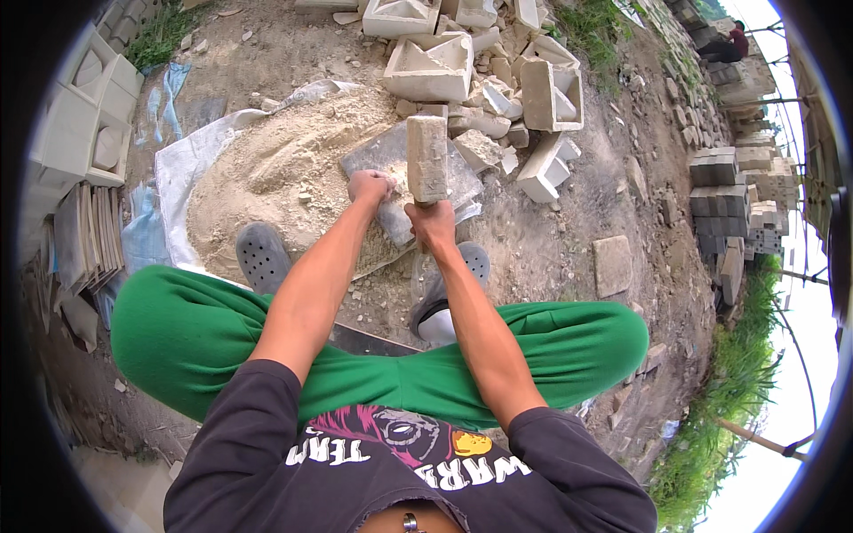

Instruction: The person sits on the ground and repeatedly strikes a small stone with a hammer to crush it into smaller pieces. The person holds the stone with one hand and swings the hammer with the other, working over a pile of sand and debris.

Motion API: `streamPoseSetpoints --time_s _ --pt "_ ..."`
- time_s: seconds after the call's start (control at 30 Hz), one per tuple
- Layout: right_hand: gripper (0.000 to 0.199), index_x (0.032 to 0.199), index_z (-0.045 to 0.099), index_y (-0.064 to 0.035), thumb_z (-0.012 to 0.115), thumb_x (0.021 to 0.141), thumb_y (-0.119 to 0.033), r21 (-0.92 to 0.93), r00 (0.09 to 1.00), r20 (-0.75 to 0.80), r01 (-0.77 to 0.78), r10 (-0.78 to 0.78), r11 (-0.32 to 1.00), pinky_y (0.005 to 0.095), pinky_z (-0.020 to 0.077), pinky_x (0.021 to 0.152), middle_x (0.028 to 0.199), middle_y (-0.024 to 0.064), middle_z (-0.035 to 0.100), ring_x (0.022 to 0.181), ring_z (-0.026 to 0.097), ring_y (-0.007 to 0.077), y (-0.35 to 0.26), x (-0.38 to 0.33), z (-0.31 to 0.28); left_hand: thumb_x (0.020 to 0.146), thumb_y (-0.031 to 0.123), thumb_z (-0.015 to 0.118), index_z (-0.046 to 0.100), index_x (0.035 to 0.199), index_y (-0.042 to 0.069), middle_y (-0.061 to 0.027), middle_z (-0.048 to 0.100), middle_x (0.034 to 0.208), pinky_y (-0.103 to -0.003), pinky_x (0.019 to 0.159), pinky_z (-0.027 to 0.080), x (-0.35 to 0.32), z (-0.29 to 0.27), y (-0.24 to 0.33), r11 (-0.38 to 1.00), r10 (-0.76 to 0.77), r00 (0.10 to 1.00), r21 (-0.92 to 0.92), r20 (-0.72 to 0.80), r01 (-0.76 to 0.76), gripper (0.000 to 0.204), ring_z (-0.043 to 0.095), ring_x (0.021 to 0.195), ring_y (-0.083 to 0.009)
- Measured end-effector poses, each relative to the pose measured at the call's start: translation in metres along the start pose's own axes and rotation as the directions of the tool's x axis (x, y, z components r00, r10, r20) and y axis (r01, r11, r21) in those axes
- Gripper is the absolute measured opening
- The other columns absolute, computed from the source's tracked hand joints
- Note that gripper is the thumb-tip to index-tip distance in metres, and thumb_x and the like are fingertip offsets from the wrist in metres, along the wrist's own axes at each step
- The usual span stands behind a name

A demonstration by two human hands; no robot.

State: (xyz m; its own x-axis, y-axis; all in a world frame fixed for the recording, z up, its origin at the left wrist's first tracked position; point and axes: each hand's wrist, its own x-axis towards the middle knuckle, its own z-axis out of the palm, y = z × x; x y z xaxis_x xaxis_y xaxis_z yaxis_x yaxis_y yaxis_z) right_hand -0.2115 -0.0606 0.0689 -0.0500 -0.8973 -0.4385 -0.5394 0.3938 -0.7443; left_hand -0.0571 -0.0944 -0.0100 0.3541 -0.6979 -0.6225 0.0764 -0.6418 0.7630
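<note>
I squat over a flat grey stone slab (pixel 462 182) lying on the ground. My right hand (pixel 433 222) is shut on the handle of a heavy hammer whose dusty block-shaped head (pixel 426 157) is raised above the slab. My left hand (pixel 369 186) rests on the slab's near-left edge, fingers curled over pale crushed material there. A mound of sandy powder (pixel 267 178) spreads to the left on a white sheet (pixel 178 169).
Broken pale hollow blocks (pixel 435 67) are heaped beyond the slab. Whole moulded blocks (pixel 84 124) stack at the left, grey bricks (pixel 715 182) at the right. My grey clogs (pixel 262 258) stand on dirt. A person in red (pixel 733 40) sits far off.
</note>
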Motion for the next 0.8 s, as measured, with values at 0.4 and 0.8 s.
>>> streamPoseSetpoints --time_s 0.4,0.8 --pt "0.038 0.088 0.07 0.0072 0.078 0.074 -0.027 0.088 0.961 -0.182 -0.195 0.208 0.977 0.0365 0.0547 0.055 0.068 0.0144 0.07 0.056 0.07 0.024 0.015 0.0 -0.047 0.071 0.025 0.089 0.077 0.082 0.012 -0.008 0.076 0.083 -0.036 0.072 0.054 0.014 0.01 -0.016 0.978 0.021 0.995 0.209 -0.095 -0.001 0.021 0.071 0.077 -0.0226" --pt "0.032 0.086 0.068 0.0073 0.075 0.073 -0.021 0.058 0.963 -0.107 -0.242 0.247 0.969 0.035 0.0537 0.049 0.072 0.0107 0.068 0.052 0.065 0.0202 0.054 0.003 -0.01 0.075 0.03 0.086 0.075 0.084 0.011 -0.0098 0.075 0.087 -0.038 0.075 0.054 0.002 0.01 -0.006 0.963 0.092 0.99 0.264 -0.103 -0.062 0.024 0.071 0.083 -0.0264"
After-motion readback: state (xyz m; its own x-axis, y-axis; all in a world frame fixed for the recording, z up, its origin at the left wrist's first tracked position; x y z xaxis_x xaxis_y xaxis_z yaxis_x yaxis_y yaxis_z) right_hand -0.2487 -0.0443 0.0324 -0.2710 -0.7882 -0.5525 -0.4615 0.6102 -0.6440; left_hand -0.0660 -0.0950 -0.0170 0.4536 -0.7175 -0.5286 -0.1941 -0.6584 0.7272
